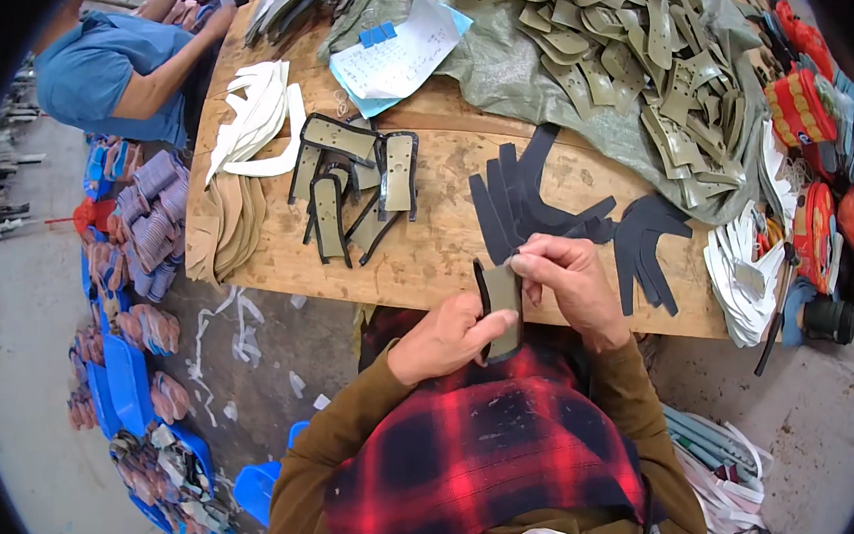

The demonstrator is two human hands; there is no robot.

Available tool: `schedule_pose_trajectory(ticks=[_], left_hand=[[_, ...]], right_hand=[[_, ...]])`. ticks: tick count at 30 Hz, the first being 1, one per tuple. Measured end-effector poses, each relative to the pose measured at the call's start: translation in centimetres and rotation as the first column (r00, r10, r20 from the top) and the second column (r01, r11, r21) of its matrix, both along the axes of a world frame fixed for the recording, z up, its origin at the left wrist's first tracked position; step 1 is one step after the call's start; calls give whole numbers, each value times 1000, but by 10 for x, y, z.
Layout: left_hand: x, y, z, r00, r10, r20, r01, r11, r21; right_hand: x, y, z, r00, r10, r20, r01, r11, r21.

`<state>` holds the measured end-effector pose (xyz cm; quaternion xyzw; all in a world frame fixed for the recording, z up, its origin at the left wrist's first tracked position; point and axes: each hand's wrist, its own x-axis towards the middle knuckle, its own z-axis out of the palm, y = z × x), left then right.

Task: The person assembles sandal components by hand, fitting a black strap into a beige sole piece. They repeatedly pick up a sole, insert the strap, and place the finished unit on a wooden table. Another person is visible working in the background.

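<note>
Centrally, an olive-and-black cut shoe piece [501, 298] is held upright just in front of the near edge of the wooden surface [428, 257], above a red-and-black checked cloth [493, 453] on the lap. It is gripped from below by the left hand [447, 337], with the thumb laid across its face and the fingers closed behind. Its top edge is pinched by the right hand [569, 278], whose fingers [525, 265] are curled narrowly downward. Both forearms are bent inward from the lower edge. Dark blue-black curved cut pieces [523, 199] lie on the surface just beyond the hands.
</note>
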<state>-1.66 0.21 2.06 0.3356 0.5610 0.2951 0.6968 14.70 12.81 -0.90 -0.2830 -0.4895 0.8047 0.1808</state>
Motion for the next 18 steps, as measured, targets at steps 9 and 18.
schedule_pose_trajectory(ticks=[9,18], left_hand=[[8,-3,-20,984,137,110,-155,972,177],[9,18,-15,850,453,-269,-267,810,522]], right_hand=[[5,11,0,948,-318,-30,314,944,-100],[-19,-23,0,982,-189,7,181,952,248]])
